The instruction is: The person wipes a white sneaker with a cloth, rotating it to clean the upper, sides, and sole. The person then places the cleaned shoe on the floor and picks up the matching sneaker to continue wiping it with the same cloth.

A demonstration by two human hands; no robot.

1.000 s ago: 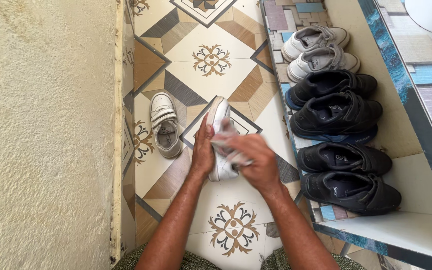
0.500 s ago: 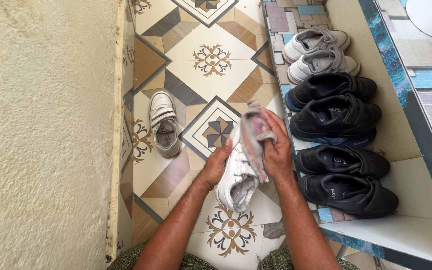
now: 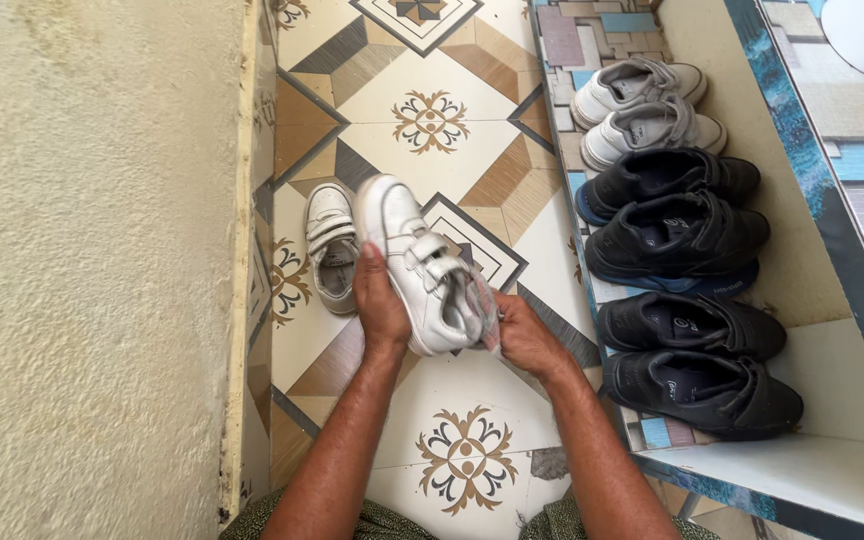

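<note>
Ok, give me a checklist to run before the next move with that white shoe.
1. Left hand grips the white shoe: ok.
2. Right hand has the cloth against the shoe's heel end: ok.
3. Shoe held off the tiled floor: ok.
4. Straps closed: ok.
5. Shoe's surface clean all over: cannot tell.
6. Second white shoe lies beside it on the floor: ok.
</note>
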